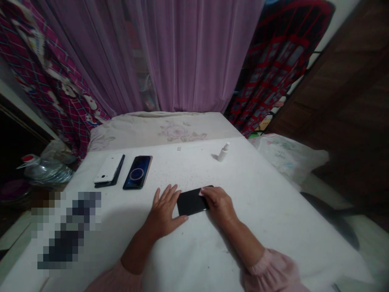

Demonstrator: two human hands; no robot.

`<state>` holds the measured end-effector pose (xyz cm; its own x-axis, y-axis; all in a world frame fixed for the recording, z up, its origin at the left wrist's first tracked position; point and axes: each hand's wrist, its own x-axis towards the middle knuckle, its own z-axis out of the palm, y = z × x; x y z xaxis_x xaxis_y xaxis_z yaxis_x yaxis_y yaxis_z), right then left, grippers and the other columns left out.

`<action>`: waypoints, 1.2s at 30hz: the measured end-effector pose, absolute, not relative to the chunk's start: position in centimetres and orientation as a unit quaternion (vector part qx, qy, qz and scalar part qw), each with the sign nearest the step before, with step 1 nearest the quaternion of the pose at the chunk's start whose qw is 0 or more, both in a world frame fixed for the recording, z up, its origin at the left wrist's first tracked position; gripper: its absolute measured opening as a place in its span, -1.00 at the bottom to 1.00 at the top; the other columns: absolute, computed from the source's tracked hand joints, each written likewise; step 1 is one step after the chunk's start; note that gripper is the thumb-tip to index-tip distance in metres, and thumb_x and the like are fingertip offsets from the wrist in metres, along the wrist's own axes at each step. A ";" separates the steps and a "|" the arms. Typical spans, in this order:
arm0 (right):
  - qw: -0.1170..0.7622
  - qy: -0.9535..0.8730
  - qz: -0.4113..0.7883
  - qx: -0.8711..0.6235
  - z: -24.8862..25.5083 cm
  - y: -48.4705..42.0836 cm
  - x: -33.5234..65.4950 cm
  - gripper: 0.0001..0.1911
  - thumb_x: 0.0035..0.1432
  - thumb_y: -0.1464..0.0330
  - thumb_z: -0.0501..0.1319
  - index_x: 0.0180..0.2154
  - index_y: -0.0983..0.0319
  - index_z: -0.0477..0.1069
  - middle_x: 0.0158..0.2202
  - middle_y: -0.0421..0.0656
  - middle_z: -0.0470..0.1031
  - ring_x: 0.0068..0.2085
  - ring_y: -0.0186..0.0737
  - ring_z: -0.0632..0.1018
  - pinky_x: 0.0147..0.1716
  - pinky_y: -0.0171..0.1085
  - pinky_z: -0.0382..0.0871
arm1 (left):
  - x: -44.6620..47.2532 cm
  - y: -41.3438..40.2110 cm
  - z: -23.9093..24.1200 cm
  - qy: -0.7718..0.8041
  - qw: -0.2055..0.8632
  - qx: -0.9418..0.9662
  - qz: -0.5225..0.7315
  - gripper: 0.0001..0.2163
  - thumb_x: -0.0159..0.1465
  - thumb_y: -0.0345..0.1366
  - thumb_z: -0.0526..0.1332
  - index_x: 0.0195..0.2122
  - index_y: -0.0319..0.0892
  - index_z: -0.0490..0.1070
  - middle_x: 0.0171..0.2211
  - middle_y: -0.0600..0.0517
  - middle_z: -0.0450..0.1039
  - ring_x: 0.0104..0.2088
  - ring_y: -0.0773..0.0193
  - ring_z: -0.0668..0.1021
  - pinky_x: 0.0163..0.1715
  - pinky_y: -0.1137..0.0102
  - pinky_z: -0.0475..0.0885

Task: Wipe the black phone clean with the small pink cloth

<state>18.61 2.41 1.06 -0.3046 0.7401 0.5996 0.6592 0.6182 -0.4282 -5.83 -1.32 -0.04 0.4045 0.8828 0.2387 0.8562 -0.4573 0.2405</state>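
A black smartphone lies face up on the white table top, between my two hands. My left hand rests flat on the table, fingers spread, its thumb and fingertips close beside the phone's left edge. My right hand lies over the phone's right end. Its fingertips pinch a small pink tab at the phone's upper edge. The part of the phone under my right hand is hidden.
Farther up the table lie a white phone stacked on a black one, a dark smartphone with a lit ring on its screen, a small white spray bottle and a tiny white square piece. A pixelated blur covers the table's left part.
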 end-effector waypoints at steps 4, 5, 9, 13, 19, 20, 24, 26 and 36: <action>0.381 -0.842 0.106 -0.367 1.8 0.0 15.6 -0.75 0.24 0.53 0.15 -0.17 0.17 0.56 -0.19 -0.05 0.62 -0.21 -0.16 0.59 -0.25 -0.20 0.55 | -5.6 -1.4 -0.2 0.523 0.035 0.834 0.170 -0.33 0.25 0.08 0.17 0.30 -0.16 0.14 0.31 -0.22 0.16 0.32 -0.13 0.18 0.28 -0.16 -0.08; 0.374 -0.847 0.118 -0.360 1.9 -0.4 15.6 -0.74 0.23 0.53 0.16 -0.16 0.17 0.56 -0.18 -0.05 0.62 -0.21 -0.16 0.59 -0.25 -0.20 0.55 | -5.5 -1.4 -0.3 0.523 0.034 0.834 0.173 -0.35 0.26 0.07 0.17 0.29 -0.16 0.15 0.31 -0.23 0.16 0.32 -0.14 0.19 0.28 -0.17 -0.08; 0.381 -0.834 0.108 -0.384 1.8 -0.7 19.0 -0.75 0.25 0.51 0.16 -0.13 0.16 0.54 -0.18 -0.07 0.62 -0.20 -0.16 0.59 -0.24 -0.18 0.56 | -5.5 -1.3 -0.3 0.521 0.031 0.833 0.182 -0.37 0.27 0.04 0.17 0.29 -0.18 0.16 0.30 -0.24 0.18 0.31 -0.13 0.21 0.28 -0.18 -0.07; 0.393 -0.807 0.066 -0.436 1.3 0.0 22.8 -0.76 0.27 0.47 0.15 -0.13 0.13 0.54 -0.21 -0.09 0.63 -0.21 -0.14 0.61 -0.25 -0.15 0.57 | -5.5 -1.3 -0.2 0.524 0.037 0.832 0.180 -0.37 0.26 0.04 0.17 0.28 -0.15 0.16 0.30 -0.21 0.19 0.31 -0.11 0.22 0.28 -0.16 -0.07; 0.373 -0.840 0.092 -0.384 2.1 -0.6 18.6 -0.77 0.25 0.52 0.16 -0.16 0.17 0.54 -0.19 -0.06 0.62 -0.21 -0.17 0.59 -0.25 -0.20 0.55 | -5.4 -1.2 -0.2 0.529 0.033 0.828 0.183 -0.38 0.25 0.01 0.19 0.27 -0.14 0.18 0.29 -0.21 0.20 0.30 -0.13 0.23 0.28 -0.15 -0.07; 0.368 -0.852 0.100 -0.358 2.3 -0.8 17.6 -0.79 0.25 0.50 0.18 -0.16 0.18 0.54 -0.19 -0.06 0.62 -0.22 -0.17 0.59 -0.27 -0.21 0.54 | -5.4 -1.2 -0.3 0.530 0.032 0.828 0.182 -0.38 0.24 0.01 0.19 0.27 -0.14 0.18 0.29 -0.21 0.20 0.30 -0.13 0.23 0.28 -0.15 -0.07; 0.358 -0.863 0.123 -0.336 2.7 -1.1 16.9 -0.81 0.29 0.47 0.16 -0.16 0.19 0.53 -0.18 -0.06 0.62 -0.22 -0.19 0.59 -0.26 -0.22 0.54 | -5.5 -1.2 -0.4 0.526 0.029 0.830 0.181 -0.38 0.24 0.02 0.18 0.27 -0.14 0.17 0.29 -0.21 0.20 0.30 -0.13 0.23 0.28 -0.16 -0.05; 0.366 -0.852 0.119 -0.356 2.4 -0.9 18.8 -0.80 0.30 0.46 0.14 -0.17 0.17 0.53 -0.19 -0.08 0.63 -0.22 -0.19 0.60 -0.27 -0.21 0.55 | -5.6 -1.2 -0.5 0.524 0.030 0.831 0.183 -0.38 0.25 0.01 0.18 0.28 -0.14 0.16 0.30 -0.20 0.20 0.31 -0.13 0.22 0.27 -0.16 -0.04; 0.436 -0.743 0.064 -0.504 2.5 1.9 24.5 -0.79 0.26 0.39 0.16 -0.14 0.12 0.54 -0.19 -0.08 0.63 -0.20 -0.02 0.63 -0.22 -0.04 0.59 | -4.6 -1.3 0.5 0.539 0.113 0.801 0.234 -0.41 0.20 -0.24 0.20 0.25 -0.12 0.07 0.20 -0.13 0.35 0.25 -0.03 0.33 0.29 -0.13 -0.01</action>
